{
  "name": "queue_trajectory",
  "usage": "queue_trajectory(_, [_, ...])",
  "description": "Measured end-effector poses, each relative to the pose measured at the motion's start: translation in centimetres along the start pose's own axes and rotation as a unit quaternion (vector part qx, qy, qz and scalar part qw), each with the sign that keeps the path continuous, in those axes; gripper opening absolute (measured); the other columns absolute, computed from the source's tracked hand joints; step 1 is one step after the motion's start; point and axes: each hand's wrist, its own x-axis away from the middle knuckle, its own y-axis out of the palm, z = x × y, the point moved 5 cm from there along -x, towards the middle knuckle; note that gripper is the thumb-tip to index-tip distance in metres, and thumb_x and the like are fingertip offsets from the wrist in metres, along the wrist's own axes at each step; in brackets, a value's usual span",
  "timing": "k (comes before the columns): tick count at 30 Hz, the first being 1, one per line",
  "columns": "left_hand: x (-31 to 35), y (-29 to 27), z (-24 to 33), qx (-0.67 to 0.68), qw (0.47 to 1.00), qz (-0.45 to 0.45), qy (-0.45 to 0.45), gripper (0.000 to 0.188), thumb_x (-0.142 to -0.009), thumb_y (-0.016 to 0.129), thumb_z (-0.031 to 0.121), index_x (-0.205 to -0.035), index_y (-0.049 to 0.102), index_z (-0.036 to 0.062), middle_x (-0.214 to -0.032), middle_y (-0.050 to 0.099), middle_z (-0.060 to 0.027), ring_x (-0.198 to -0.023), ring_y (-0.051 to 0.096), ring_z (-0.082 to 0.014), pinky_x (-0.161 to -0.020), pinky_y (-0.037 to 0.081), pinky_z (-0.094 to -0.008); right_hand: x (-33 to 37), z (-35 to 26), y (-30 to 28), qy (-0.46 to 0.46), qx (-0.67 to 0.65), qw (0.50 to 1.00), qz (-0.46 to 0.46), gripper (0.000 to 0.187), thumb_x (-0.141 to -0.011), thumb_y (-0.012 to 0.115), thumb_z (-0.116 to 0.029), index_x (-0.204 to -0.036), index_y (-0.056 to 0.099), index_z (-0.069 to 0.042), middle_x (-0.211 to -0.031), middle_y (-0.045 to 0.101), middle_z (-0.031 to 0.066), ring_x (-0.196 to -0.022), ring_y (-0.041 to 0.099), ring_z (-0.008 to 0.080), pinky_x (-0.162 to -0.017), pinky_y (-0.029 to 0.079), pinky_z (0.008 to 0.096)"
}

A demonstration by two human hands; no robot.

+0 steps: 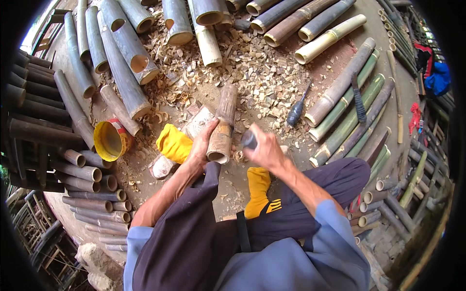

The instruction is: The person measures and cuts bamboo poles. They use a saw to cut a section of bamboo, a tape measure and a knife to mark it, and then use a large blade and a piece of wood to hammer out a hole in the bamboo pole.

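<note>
My left hand [201,141] is closed around the side of a short brown bamboo tube [224,123]. The tube stands tilted between my knees, its hollow cut end toward me and a pale scraped band around its middle. Just right of it, my right hand [268,149] is wrapped around the dark handle of a tool [249,139]. The handle's rounded butt points at the tube, and I cannot make out the tool's working end. Under the far side of my left hand lies a pale wood block [199,122].
Wood chips [262,82] cover the ground ahead. A dark-handled pointed tool [295,112] and another black-handled tool [358,104] lie to the right, the latter across bamboo poles [357,116]. On the left are a yellow bucket [108,141] and stacked bamboo tubes [94,203]. My yellow-socked feet [257,186] flank the workspace.
</note>
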Motion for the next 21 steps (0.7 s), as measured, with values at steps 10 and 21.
queue_trajectory(10, [0.3,-1.5,-0.4,-0.032,0.994,0.098,0.048,0.045,-0.093,0.042,0.039,-0.11,0.053,-0.0005,-0.085,0.064,-0.0164,-0.066,0.065,-0.0279,-0.058,0.055,-0.0391,0.9,-0.4,1.1,-0.065,0.06,0.996,0.001,0.021,-0.074,0.06,-0.006,-0.087,0.044,-0.003,-0.07,0.064,0.016,-0.057,0.065,0.0269,-0.048,0.056,0.0339])
queue_trajectory(21, [-0.1,-0.1,-0.4,0.053,0.997,-0.053,-0.009,0.042,-0.092,0.048,0.041,-0.11,0.053,0.0032,-0.083,0.063,-0.0147,-0.06,0.064,-0.0268,-0.052,0.055,-0.0374,-1.4,0.3,-0.2,0.021,0.02,1.0,0.006,0.031,-0.068,0.068,-0.012,-0.087,0.045,-0.003,-0.069,0.063,0.0173,-0.06,0.065,0.0304,-0.051,0.055,0.039])
